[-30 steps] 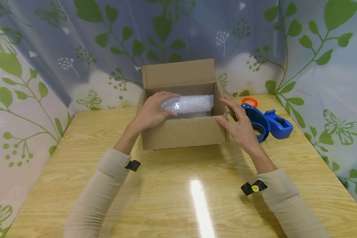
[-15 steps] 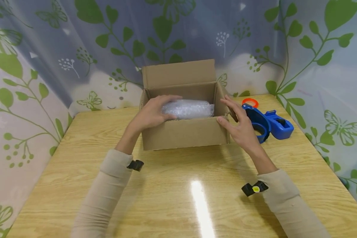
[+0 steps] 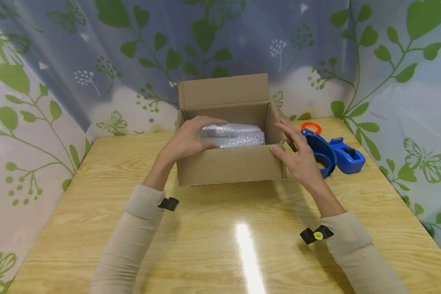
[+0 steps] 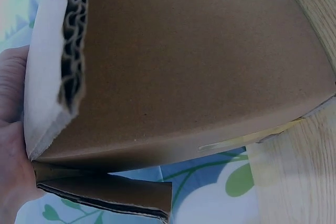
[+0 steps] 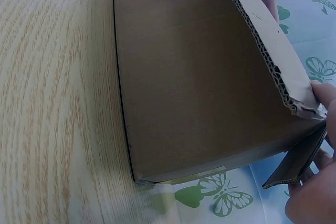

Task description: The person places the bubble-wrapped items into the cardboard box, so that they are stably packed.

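Observation:
An open cardboard box (image 3: 231,166) stands on the table in the head view. In it lies a package in clear bubble wrap (image 3: 242,139); whatever the wrap covers cannot be made out. My left hand (image 3: 185,139) reaches over the box's left side and grips the package's left end, thumb in front and fingers behind. At the front right corner, my right hand (image 3: 297,157) holds the box, with the thumb on the front rim and fingers along the right flap. In the left wrist view the front wall (image 4: 199,66) hides most of the left hand.
Right of the box are a blue tape dispenser (image 3: 330,161), a smaller blue dispenser (image 3: 349,157) and an orange tape roll (image 3: 311,128). The box's back flap (image 3: 224,90) stands up against a leaf-patterned curtain (image 3: 161,36). Wood-grain table (image 3: 206,228) lies in front.
The bubble-wrapped package has sunk lower in the box and tipped, with more of its front side showing. My left hand has shifted slightly; the right hand keeps its place on the box corner.

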Action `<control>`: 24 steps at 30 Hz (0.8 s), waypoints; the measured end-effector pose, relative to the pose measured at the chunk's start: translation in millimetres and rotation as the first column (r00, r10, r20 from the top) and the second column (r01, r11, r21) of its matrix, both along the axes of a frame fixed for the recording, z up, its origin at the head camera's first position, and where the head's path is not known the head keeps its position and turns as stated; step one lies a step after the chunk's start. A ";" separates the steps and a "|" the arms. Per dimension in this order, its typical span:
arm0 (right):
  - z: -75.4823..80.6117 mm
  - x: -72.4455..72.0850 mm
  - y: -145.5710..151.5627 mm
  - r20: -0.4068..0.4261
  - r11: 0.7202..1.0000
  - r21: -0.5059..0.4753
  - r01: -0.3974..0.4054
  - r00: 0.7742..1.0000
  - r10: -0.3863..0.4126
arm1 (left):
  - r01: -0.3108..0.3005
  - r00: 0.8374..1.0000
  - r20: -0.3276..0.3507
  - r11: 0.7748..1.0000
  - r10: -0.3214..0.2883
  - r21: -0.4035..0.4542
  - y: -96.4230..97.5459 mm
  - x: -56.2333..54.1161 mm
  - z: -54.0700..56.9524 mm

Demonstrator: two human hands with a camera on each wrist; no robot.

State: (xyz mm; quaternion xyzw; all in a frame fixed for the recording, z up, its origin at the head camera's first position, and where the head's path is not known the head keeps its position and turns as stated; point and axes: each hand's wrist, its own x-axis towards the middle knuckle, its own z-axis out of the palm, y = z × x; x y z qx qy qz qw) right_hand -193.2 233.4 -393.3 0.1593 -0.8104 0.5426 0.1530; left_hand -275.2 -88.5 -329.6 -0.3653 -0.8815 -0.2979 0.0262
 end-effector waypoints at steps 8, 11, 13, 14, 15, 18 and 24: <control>-2.5 -5.8 -1.0 0.006 1.000 -0.012 -0.012 1.000 0.012 | -0.062 0.998 -0.017 0.993 0.064 0.100 -5.0 -0.8 2.6; -2.5 -7.2 -2.3 0.008 1.000 -0.014 -0.018 1.000 0.018 | -0.102 0.992 -0.056 0.986 0.110 0.134 -7.8 3.4 8.0; -2.4 -8.4 -2.4 0.010 1.000 -0.010 -0.024 1.000 0.024 | -0.108 0.990 -0.069 0.980 0.121 0.166 -11.4 8.0 13.3; -2.4 -8.6 -1.1 0.012 1.000 -0.006 -0.024 1.000 0.024 | -0.102 0.990 -0.075 0.978 0.117 0.182 -13.4 10.9 16.0; -2.0 -8.5 0.5 0.013 1.000 0.002 -0.023 1.000 0.023 | -0.093 0.990 -0.084 0.977 0.110 0.192 -15.5 14.0 18.9; 1.7 -7.2 9.2 0.018 0.999 0.034 -0.013 1.000 0.013 | -0.049 0.990 -0.116 0.977 0.075 0.209 -24.2 24.8 28.6; 23.0 1.1 37.6 0.060 0.996 0.083 -0.026 0.998 0.021 | -0.027 0.966 -0.244 0.973 0.085 0.229 -56.1 54.3 41.5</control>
